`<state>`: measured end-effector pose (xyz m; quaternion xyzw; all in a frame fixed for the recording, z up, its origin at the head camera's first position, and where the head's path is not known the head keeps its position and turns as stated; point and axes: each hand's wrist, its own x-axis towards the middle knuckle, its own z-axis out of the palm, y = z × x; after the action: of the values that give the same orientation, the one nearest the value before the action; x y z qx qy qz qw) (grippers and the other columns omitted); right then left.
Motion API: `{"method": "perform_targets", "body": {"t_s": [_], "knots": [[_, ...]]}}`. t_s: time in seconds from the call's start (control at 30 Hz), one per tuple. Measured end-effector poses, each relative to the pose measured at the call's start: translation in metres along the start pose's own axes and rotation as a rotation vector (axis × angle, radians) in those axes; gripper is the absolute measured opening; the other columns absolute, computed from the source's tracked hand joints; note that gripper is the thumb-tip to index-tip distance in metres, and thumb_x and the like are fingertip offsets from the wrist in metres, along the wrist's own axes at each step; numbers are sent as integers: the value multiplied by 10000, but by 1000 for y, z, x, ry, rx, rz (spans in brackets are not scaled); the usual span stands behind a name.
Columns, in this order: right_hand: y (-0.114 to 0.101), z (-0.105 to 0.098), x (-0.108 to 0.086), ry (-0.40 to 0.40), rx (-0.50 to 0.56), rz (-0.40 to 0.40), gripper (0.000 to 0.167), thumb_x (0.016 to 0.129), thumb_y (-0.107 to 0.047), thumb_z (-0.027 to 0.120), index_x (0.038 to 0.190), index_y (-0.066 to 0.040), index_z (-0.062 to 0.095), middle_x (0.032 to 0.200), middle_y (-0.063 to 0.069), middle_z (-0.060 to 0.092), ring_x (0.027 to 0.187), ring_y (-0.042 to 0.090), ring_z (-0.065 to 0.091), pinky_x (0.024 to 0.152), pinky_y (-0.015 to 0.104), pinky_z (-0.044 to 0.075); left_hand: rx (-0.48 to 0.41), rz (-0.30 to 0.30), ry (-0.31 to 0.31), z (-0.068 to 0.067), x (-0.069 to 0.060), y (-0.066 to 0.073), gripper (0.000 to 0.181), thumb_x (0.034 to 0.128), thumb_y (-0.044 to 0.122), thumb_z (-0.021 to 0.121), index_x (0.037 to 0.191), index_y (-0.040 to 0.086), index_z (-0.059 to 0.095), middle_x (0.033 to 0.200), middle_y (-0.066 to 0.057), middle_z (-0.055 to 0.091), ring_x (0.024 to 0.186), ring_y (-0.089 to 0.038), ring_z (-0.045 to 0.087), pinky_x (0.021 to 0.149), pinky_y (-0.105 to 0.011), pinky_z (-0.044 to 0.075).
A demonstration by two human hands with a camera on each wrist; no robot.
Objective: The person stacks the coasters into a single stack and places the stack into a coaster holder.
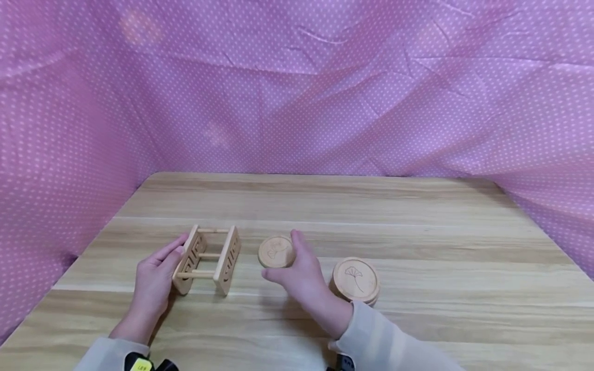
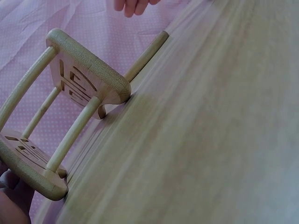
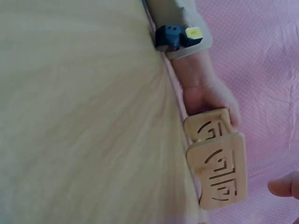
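A wooden coaster holder (image 1: pixel 227 260), two cut-out side panels joined by dowels, stands on the table at left. My left hand (image 1: pixel 155 278) holds its left panel; in the left wrist view, part of that hand (image 2: pixel 14 198) shows at the panel's outer side. A round wooden coaster (image 1: pixel 275 251) with a leaf engraving lies right of the holder. Over its right side is my right hand (image 1: pixel 303 273), thumb and fingers spread apart. Fingertips (image 2: pixel 135 5) of that hand show above the table in the left wrist view, apart from the coaster's edge (image 2: pixel 147 56).
A stack of round wooden coasters (image 1: pixel 355 281), the top one engraved with a ginkgo leaf, stands right of my right hand, close by the forearm. The wood-grain table (image 1: pixel 417 216) is enclosed by a pink dotted cloth (image 1: pixel 297 103) at the back and sides.
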<state>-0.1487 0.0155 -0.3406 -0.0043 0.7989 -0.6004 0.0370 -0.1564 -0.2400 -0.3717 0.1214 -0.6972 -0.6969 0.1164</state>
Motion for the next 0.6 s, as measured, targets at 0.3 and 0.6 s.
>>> {"method": "perform_targets", "body": {"t_s": [0.3,0.6], "knots": [[7,12,16,38,-55,49,1000,658,-91,808,1460,-28,214,1533,129,167,1400,298,147,1159,435,140,-19,15,-2,0,1,-1,433,876,274,645,1262,98,560,1071,226,629,913,76,575,765,-127,512],[18,21,26,46,-43,83,990,658,-96,808,1453,-9,225,1526,158,180,1397,315,149,1159,441,147,-30,4,-10,-1,0,-4,425,876,274,645,1257,102,568,1070,213,635,898,67,587,754,-148,522]]}}
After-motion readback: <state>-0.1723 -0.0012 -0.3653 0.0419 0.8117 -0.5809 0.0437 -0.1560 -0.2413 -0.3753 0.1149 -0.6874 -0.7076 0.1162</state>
